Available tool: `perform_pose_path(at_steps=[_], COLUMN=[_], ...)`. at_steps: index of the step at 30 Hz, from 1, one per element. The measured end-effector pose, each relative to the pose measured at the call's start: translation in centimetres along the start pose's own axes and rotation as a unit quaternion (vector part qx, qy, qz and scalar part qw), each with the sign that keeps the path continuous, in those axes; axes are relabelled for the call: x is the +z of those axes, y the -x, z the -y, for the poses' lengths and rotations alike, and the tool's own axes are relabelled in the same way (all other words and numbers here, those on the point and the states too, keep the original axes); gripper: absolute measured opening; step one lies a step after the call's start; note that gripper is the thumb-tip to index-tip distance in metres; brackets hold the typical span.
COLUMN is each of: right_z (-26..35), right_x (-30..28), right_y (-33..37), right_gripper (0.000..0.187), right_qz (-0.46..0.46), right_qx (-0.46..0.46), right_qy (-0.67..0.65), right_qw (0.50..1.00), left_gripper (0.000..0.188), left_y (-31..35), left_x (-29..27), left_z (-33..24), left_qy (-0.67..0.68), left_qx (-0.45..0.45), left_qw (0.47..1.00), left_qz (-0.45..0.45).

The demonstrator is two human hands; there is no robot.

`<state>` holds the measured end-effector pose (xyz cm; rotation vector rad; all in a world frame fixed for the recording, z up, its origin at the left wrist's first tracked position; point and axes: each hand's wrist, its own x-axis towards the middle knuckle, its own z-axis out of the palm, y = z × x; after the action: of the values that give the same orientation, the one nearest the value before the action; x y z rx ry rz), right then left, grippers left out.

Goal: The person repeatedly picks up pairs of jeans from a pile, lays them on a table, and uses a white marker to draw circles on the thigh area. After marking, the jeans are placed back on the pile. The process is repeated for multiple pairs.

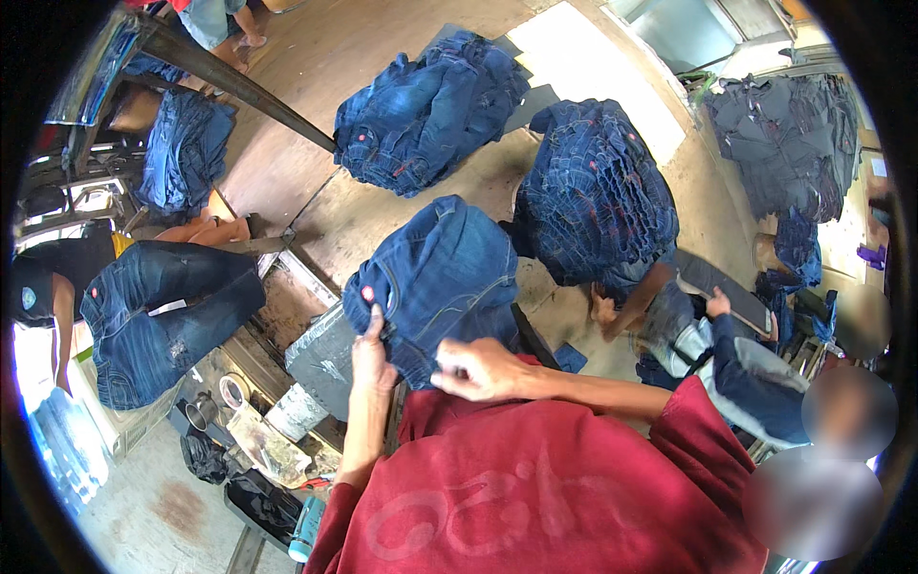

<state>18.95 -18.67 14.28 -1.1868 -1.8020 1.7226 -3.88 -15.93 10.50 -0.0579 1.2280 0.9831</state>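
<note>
A folded pair of dark blue jeans (445,253) with a small red-and-white tag lies in front of me, its near edge close to my red shirt. My left hand (371,359) grips the jeans' left near edge, thumb on top just below the tag. Over the near right part of the jeans, my right hand (483,370) has its fingers curled in. Its fingertips are slightly blurred, and whatever they may hold is too small to make out.
Stacks of jeans (421,115) and more jeans (598,191) lie ahead. Dark grey garments (784,134) are piled at far right. A person (727,354) sits at right; another at left is beside large jeans (163,316). A tape roll (234,390) and turquoise bottle (306,528) are left of me.
</note>
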Motion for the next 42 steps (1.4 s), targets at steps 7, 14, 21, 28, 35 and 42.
perform_pose_path(at_steps=[7,14,21,28,35,42], right_z=[-8.7,-12.2,-17.6,-17.5,-9.5,2.9], right_x=[-3.0,-1.7,-10.1,-19.6,-25.3,-19.3], right_y=[0.3,5.7,-4.4,-7.4,-2.4,-3.7], right_gripper=[0.047,0.055,0.099,0.038,0.038,0.052], right_qz=[-0.343,-0.195,-0.362,-0.651,-0.754,-0.697], right_qx=[0.241,0.199,0.182,0.163,-0.002,-0.159], right_qy=[-0.121,-0.250,-0.684,-0.527,-0.262,0.089], right_qw=[0.900,0.927,0.606,0.522,0.602,0.693], left_gripper=[0.051,0.045,0.063,0.049,0.092,0.090], left_y=[-0.5,-1.7,-0.5,-0.4,-5.7,-7.2], left_x=[-2.6,-6.0,-12.8,5.0,13.9,14.7], left_z=[0.3,-2.1,-7.7,-0.4,9.3,14.1], left_qy=[-0.006,-0.003,-0.245,-0.668,-0.801,-0.816], left_qx=[0.014,0.053,0.222,0.524,0.422,0.471], left_qw=[1.000,0.983,0.887,0.528,0.395,0.324], left_qz=[-0.019,-0.177,-0.323,-0.038,0.155,0.086])
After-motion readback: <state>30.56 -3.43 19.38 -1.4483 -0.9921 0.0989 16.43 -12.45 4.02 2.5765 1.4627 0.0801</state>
